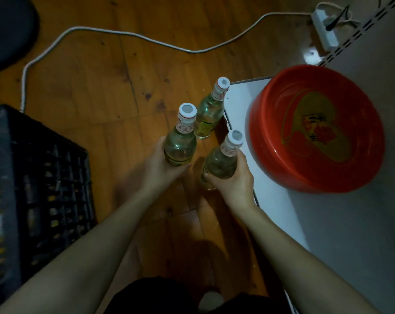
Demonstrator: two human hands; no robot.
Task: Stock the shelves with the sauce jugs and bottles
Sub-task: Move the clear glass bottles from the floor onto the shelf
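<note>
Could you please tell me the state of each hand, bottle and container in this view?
left hand: gripping the near-left bottle, which is capped.
right hand: gripping the near-right bottle, which is capped.
far bottle: capped, standing on the floor, untouched.
red basin: upright on the white shelf, nothing visible inside.
black crate: contents too dark to tell.
power strip: one plug inserted.
</note>
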